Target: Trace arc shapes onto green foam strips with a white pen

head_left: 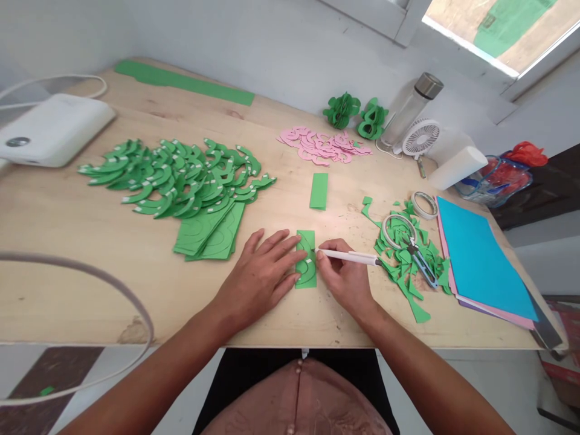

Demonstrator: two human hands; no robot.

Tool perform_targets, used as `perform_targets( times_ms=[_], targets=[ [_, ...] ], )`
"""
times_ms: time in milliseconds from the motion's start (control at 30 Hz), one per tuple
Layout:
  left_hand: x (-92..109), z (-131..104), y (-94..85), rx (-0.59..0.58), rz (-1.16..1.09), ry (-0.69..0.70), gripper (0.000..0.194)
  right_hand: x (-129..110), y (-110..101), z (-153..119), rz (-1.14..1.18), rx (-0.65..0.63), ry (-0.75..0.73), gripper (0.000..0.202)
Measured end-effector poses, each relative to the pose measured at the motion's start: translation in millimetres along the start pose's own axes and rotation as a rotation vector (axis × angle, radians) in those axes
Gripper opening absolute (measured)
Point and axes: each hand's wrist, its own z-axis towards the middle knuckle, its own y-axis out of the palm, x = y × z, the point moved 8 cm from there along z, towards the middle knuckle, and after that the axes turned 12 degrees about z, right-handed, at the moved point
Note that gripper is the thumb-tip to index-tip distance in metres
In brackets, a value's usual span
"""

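Observation:
A small green paper rectangle (310,279) lies near the table's front edge, with a curved shape and dark drawn lines on it. My left hand (265,272) rests flat with fingers spread, its fingertips on the paper's left side. In my right hand (347,275) is a white pen (356,257), its tip touching the paper's upper right part. Another green rectangle (319,191) lies farther back. Left of my left hand sits a stack of green sheets (212,235) with outlines drawn on them, beside a large pile of curved green cutouts (181,175).
Green scraps (410,284) with scissors (423,266) and tape rolls (425,205) lie right, beside blue paper (483,257). Pink cutouts (321,146), a bottle (410,112) and a small fan (421,138) stand behind. A white device (58,130) and cable are left.

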Motion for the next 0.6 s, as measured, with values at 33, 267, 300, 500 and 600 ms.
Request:
perform_targets(
  times_ms=[33,267,300,500,600],
  targets=[
    [-0.1,0.0,0.2,-0.002,-0.002,-0.001,0.031,-0.3,0.0,0.0,-0.001,-0.001,-0.002,0.008],
    [0.1,0.1,0.2,-0.006,0.012,0.003,0.03,0.7,-0.4,-0.2,0.029,0.009,0.009,0.008],
    [0.0,0.0,0.1,-0.005,0.014,0.003,0.031,1.4,-0.2,-0.2,0.034,0.009,0.012,0.008],
    [0.5,-0.5,-0.1,0.004,0.025,0.009,0.031,4.4,0.3,-0.1,0.036,0.008,0.012,0.009],
    [0.4,-0.5,-0.2,0.011,0.024,0.012,0.031,3.7,0.4,-0.4,0.04,0.004,0.009,0.008]
  ],
)
